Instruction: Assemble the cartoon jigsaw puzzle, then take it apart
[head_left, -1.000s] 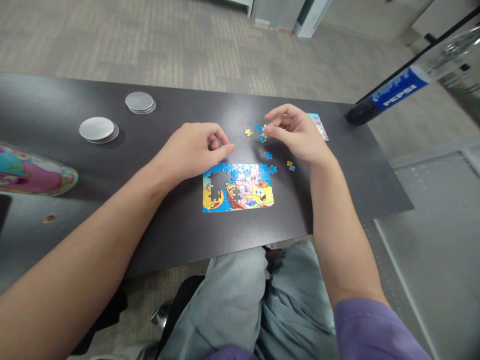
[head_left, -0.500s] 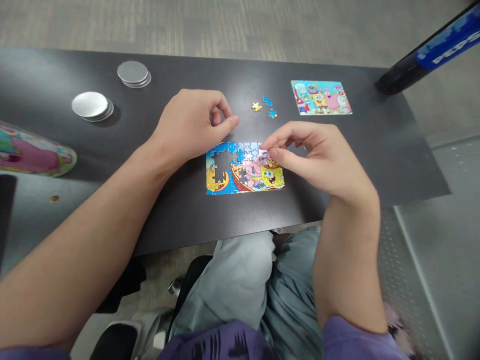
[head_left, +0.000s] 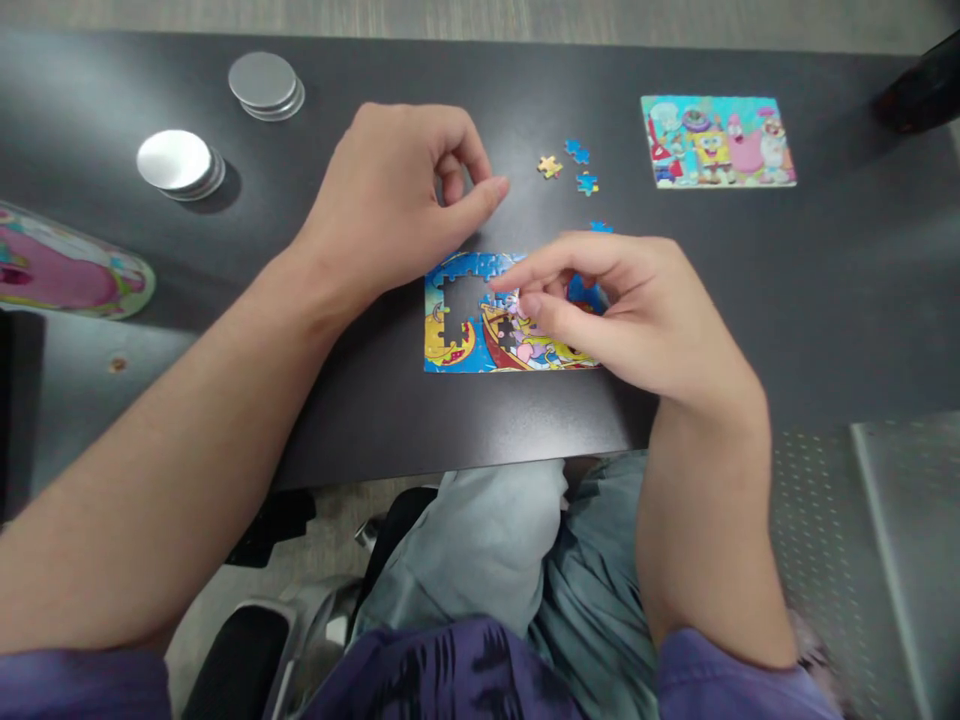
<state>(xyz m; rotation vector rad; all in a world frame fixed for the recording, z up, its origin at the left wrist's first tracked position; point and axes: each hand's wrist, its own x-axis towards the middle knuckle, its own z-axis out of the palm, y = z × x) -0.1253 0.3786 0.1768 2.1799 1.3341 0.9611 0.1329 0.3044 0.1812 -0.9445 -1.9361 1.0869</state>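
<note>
A partly assembled jigsaw puzzle with a cartoon picture lies flat near the table's front edge. It has a large gap at its upper left and a smaller one near its middle. My right hand is over the puzzle's right part, its index finger stretched toward the large gap and its thumb apart from it. Behind the puzzle's upper left edge, my left hand is closed, thumb against curled fingers. Whatever it may hold is hidden. Several loose puzzle pieces, blue and yellow, lie beyond the hands.
A cartoon picture card lies at the back right of the dark table. Two stacks of silver discs stand on the left. A printed cylinder is at the left edge, and a dark post rises at the far right.
My right index finger has moved left across the puzzle, from its upper right toward the gap. My left hand keeps its closed shape. The view has come closer to the table.
</note>
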